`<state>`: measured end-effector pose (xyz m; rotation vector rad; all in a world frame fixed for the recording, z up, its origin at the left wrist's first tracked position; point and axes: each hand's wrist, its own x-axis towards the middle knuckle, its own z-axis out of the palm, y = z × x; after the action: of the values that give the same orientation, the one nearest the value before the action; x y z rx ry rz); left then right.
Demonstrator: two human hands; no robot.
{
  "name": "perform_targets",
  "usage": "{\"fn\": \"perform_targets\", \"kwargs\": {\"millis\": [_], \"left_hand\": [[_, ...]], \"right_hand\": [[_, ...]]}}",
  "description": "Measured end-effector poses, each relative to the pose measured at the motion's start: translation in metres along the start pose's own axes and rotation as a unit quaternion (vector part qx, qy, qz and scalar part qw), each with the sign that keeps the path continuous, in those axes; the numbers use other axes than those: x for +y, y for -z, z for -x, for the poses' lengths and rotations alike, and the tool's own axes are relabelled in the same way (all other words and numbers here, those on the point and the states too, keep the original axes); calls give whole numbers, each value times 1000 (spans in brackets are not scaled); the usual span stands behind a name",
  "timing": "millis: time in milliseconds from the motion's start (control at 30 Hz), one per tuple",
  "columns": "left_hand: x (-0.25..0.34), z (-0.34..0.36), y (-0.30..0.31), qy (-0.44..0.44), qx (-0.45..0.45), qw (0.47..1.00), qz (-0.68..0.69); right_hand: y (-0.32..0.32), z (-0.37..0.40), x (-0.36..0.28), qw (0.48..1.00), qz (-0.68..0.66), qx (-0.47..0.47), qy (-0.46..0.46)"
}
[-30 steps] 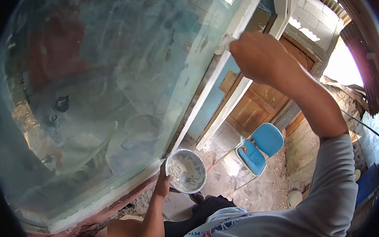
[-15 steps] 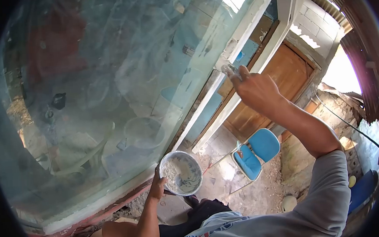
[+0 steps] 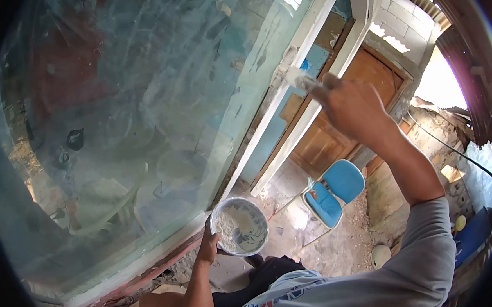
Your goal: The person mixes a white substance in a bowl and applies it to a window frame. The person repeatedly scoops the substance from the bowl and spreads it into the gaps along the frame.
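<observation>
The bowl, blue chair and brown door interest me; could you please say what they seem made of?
Bowl: metal or plastic; its smeared greyish wall hides the finish.
Blue chair: perhaps smooth vinyl or plastic, judging by its sheen.
Brown door: likely varnished wood, from its panels and uneven tone.

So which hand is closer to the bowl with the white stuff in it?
Left. The left hand grips the bowl at its side. The right hand is up away from it, holding a blurry tool near the white frame.
</observation>
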<state>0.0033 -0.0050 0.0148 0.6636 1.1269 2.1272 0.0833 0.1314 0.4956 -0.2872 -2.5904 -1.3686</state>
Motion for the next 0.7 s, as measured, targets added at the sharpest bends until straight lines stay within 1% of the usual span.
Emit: {"fn": "perform_targets", "kwargs": {"millis": [33,100,133,167,233,267,333,467,533,567,633,667,700], "left_hand": [[1,-1,0,-2,-2,1000,2],[2,0,2,5,-9,1000,-10],[1,-1,3,6,-9,1000,-13],[1,-3,3,4,-9,1000,-13],[0,-5,3,10,-10,1000,-20],[1,-5,3,8,-9,1000,-19],[4,-3,2,5,-13,1000,-8],[3,-2,6,16,-10,1000,-12],[-2,-3,8,7,-13,1000,-3],[-4,-4,9,5,-16,1000,0],[-2,-3,8,6,-16,1000,-15],[-1,-1,8,5,-13,1000,-28],[1,0,7,-2,-11,999,-41]], "right_hand": [[1,-1,5,1000,3,1,-1],[-2,-2,12,992,12,111,-61],[-8,-6,18,986,24,161,-43],[-14,-11,23,985,25,163,-44],[-22,-18,29,975,40,216,-24],[-20,-19,27,975,40,218,-23],[-15,-22,21,992,2,113,-63],[-36,-22,13,991,-24,122,-49],[-46,-21,11,988,-9,146,-57],[-49,-19,10,988,-9,144,-57],[-53,-12,9,985,17,169,-38],[-52,-4,10,985,17,165,-40],[-50,3,11,992,5,109,-59]]}}
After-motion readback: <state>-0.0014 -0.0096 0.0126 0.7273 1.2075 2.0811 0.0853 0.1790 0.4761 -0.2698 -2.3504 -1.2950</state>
